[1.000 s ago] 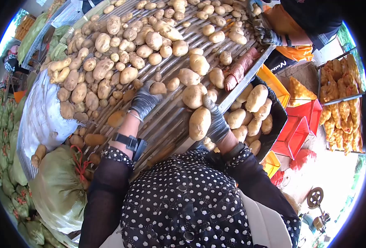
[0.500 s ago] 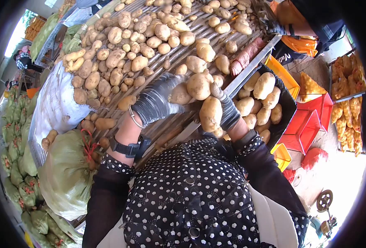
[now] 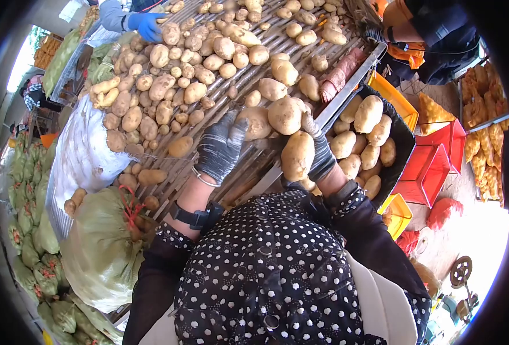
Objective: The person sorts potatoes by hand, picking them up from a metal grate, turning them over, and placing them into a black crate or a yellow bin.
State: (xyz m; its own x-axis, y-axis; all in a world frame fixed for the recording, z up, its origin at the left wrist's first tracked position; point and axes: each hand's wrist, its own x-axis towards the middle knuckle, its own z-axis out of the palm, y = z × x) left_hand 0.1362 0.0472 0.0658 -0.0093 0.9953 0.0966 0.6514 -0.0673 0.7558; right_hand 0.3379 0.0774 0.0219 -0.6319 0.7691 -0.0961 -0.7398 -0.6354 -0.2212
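Note:
Both my hands wear grey striped gloves over a slatted rack point(image 3: 254, 167) covered with potatoes. My left hand point(image 3: 223, 144) has its thumb and fingers against a potato point(image 3: 255, 123) on its right side. Beside that, a large round potato point(image 3: 285, 115) touches the thumb side of my right hand point(image 3: 318, 146). My right hand holds a long potato point(image 3: 297, 156) close to my chest; its fingers are partly hidden behind the potatoes. More potatoes point(image 3: 161, 86) lie heaped at the upper left of the rack.
At right stands a black-lined crate point(image 3: 401, 155) of large potatoes, with red crates point(image 3: 424, 172) beyond. A tied green sack point(image 3: 102, 247) sits at lower left. A co-worker's blue glove point(image 3: 146, 26) reaches in at upper left; another person's arm point(image 3: 407, 31) is at upper right.
My left hand has turned more upright and its fingers have come against the left potato. The potatoes between my hands have shifted slightly. A co-worker's blue-gloved hand has appeared at the upper left.

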